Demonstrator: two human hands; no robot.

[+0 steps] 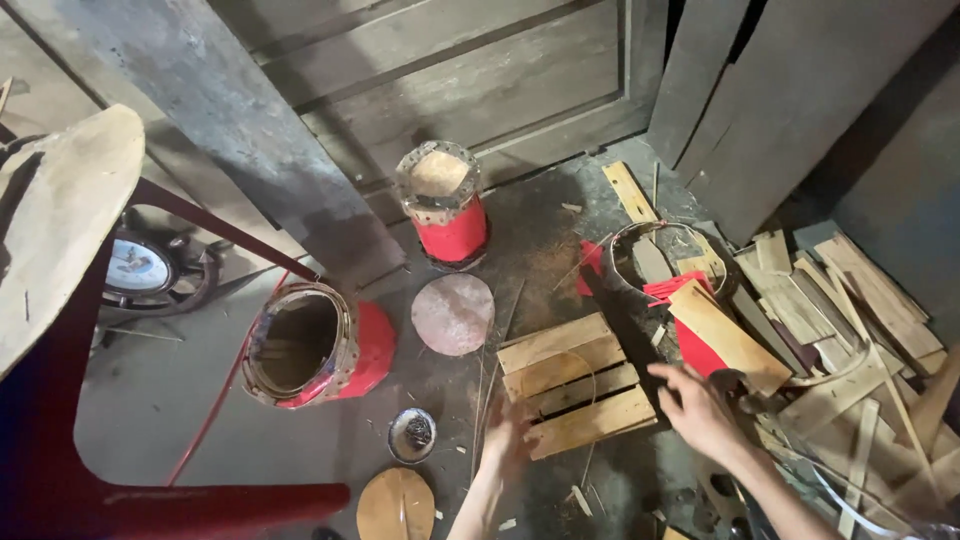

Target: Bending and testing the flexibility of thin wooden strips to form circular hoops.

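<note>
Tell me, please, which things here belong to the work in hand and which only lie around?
In hand:
left hand on the slatted wooden board
right hand beside that board

Lying about:
two red drums
round disc
wire hoop
wood scraps
small metal bowl

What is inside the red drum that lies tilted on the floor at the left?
The red drum shows an open mouth and a bare brownish inner wall. Nothing visible lies inside. Its deepest part is in shadow, so the bottom cannot be seen. Both hands are away from it, by the slatted wooden board.

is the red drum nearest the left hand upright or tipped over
Tipped: the red drum lies on its side, its open, empty mouth facing the camera.
</note>
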